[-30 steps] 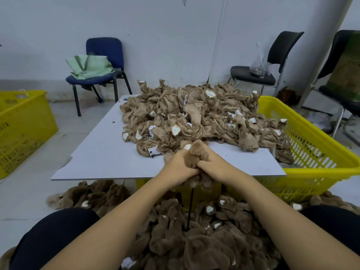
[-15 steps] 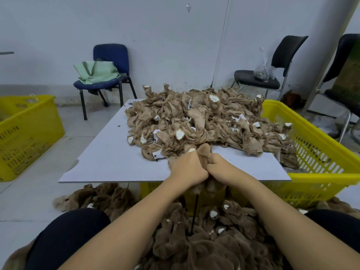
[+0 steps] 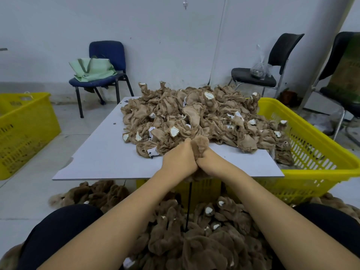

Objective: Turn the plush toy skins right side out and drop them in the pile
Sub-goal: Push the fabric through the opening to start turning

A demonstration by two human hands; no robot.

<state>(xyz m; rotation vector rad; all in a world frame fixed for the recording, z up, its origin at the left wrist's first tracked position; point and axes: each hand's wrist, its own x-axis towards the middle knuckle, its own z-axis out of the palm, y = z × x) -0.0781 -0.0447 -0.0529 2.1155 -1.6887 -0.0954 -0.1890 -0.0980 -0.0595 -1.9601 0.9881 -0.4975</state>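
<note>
Both hands closed and pressed together at the near edge of the board. Left hand [image 3: 180, 159] and right hand [image 3: 209, 162] are knuckle to knuckle, fingers curled tight round one plush toy skin [image 3: 200, 144] — a fuzzy brown lump pokes out the top between the fists, more of it bunches under the wrists. How much is already turned I can't tell; the fists cover most of it.

Just beyond the hands: heap of inside-out skins [image 3: 194, 117], tan cloth backing with white patches, covering the far and right part of the white board [image 3: 101, 156]. The nearest skins touch the held one from behind. The right edge of the heap spills over into the yellow basket [image 3: 311, 152] beside the board.

Below the forearms, on the floor between the knees: pile of furry skins [image 3: 194, 240], darker brown, fur side out. It spreads left under the board edge. A thin black rod [image 3: 188, 203] runs down from under the board into it.

Further out — second yellow basket [image 3: 25, 129] at left, blue chair [image 3: 106, 63] with a green bag [image 3: 92, 70] on the seat, black chair [image 3: 272, 63] with a clear plastic bag [image 3: 260, 68] on it, another dark chair [image 3: 342, 78] at far right.
</note>
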